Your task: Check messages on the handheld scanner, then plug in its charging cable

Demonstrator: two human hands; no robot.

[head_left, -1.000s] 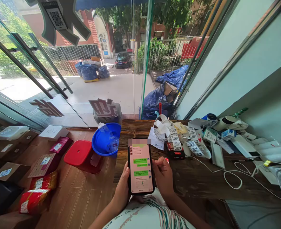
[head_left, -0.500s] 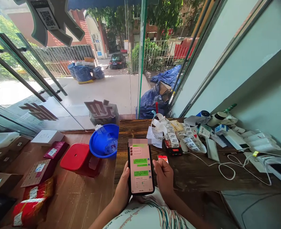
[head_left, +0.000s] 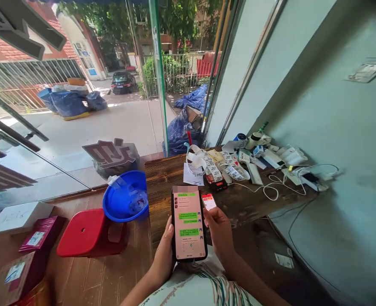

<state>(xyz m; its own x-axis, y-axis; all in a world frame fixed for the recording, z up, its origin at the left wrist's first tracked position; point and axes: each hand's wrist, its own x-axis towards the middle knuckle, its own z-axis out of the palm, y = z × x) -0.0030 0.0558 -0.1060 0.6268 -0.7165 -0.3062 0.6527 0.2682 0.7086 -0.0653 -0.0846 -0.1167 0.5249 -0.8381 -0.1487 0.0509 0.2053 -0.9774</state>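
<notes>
My left hand (head_left: pixel 165 248) grips the left edge of a black smartphone (head_left: pixel 188 223) showing a chat screen with green message bubbles. My right hand (head_left: pixel 219 233) is curled against the phone's right edge, fingers closed on it. Both hands hold the phone upright above my lap, just in front of a dark wooden table (head_left: pixel 238 202). A second small phone (head_left: pixel 208 201) with a red screen lies on the table just beyond my right hand's fingers.
Label strips (head_left: pixel 221 166), a small black printer (head_left: pixel 216 183), white cables (head_left: pixel 272 190) and a power strip (head_left: pixel 305 178) crowd the table's far side. A blue basin (head_left: pixel 120 204) rests on a red stool (head_left: pixel 85 233) at left. Parcels (head_left: pixel 31 238) lie on the wooden floor. Glass doors stand ahead.
The view has swung to the right and tilted, so the table and wall shifted left. Both hands keep holding the phone in the same way.
</notes>
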